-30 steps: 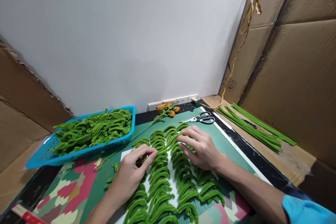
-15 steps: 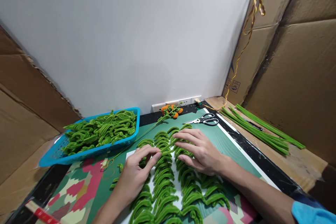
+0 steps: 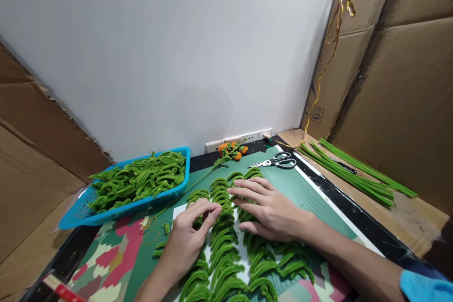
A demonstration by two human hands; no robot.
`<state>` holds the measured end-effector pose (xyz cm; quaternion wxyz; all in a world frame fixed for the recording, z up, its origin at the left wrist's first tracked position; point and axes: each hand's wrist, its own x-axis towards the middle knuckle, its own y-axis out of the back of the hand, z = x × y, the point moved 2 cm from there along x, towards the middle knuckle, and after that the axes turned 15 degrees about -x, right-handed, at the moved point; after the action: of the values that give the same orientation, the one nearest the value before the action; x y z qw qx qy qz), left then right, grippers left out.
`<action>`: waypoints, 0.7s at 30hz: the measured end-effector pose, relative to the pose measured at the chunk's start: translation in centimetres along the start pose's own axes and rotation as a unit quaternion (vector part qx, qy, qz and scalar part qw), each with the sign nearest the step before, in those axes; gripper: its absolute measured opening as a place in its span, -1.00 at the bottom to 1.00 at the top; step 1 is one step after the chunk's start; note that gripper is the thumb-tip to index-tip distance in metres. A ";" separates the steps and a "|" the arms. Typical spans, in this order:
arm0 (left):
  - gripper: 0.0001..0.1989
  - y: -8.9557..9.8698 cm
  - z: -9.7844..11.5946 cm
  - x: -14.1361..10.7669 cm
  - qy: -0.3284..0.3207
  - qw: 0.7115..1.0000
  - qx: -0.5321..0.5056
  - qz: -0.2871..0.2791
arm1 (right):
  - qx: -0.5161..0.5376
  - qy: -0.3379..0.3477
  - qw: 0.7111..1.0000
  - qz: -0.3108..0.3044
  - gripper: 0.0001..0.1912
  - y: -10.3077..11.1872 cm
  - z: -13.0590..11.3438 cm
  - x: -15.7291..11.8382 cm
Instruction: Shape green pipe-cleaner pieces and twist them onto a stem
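Note:
Curved fuzzy green pieces (image 3: pixel 224 245) lie in several overlapping rows on a white sheet (image 3: pixel 242 264) over a green mat. My left hand (image 3: pixel 193 229) is at the left rows, thumb and index finger closed together at the edge of a row; whatever is between the tips is too small to make out. My right hand (image 3: pixel 267 207) rests palm down with fingers spread over the upper part of the right rows, fingertips touching the pieces. It grips nothing.
A blue basket (image 3: pixel 123 212) heaped with green pieces stands at left. Behind the rows are an orange flower stem (image 3: pixel 231 150) and scissors (image 3: pixel 274 162). Long green stems (image 3: pixel 354 174) lie on cardboard at right. A red strip (image 3: pixel 63 290) is at lower left.
My right hand has shifted slightly left, its fingers flatter over the pieces. My left hand keeps its pinch near the same row. The whole view has shifted slightly.

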<state>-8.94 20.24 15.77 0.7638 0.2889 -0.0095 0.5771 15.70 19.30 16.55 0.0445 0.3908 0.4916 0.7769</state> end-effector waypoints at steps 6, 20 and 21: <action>-0.83 0.1 -0.2 0.2 -0.011 1.000 0.002 0.002 | 0.005 0.029 1.000 -0.007 -0.38 0.1 -0.3 0.1; -0.84 0.6 0.4 0.3 -0.074 0.995 0.058 0.045 | 0.084 0.011 0.996 -0.001 -0.42 0.3 -0.8 -0.4; -0.84 0.6 0.5 0.3 -0.081 0.994 0.057 0.051 | 0.086 0.005 0.996 0.007 -0.43 0.4 -0.7 -0.4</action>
<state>-9.22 20.38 16.55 0.7124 0.3764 -0.0530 0.5899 15.62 18.37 16.48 0.0024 0.3928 0.5540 0.7340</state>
